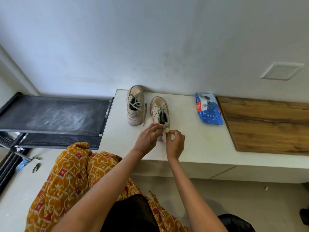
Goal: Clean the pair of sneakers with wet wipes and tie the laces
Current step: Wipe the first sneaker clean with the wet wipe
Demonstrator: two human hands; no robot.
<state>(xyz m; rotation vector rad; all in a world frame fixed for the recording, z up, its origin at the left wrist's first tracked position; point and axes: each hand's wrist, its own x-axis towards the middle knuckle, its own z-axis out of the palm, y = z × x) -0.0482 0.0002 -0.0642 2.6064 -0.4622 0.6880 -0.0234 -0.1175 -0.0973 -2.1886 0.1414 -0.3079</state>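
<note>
Patterned orange cloth (70, 178) drapes over the person's lap at the bottom of the view, both bare forearms reaching forward from it to a low white counter (192, 144). Left hand (147, 139) rests against the heel of the nearer sneaker (160, 113), fingers curled and pinching at the heel edge or its tab. Right hand (174, 143) sits just beside it, fingertips pinching a crumpled white wet wipe (164, 135) pressed to the same heel. Both hands meet at that one spot, touching or nearly so.

Nearer sneaker lies with its long axis running away from the person, toe toward the wall (150, 39), heel toward the hands. Second sneaker (135, 106) stands parallel to its left, farther back, toe against the wall, laces loose and trailing. Blue wipes packet (208, 108) lies well to the right on the counter, closer to the right hand than the left. Likely the wiping stage; laces on both shoes look untied.

Hard to make out: the heel itself, covered by fingers and wipe; whether the left hand grips the pull tab or the collar. Sneaker soles are out of sight. A wooden board (270, 124) and a dark rack (55, 114) flank the counter
</note>
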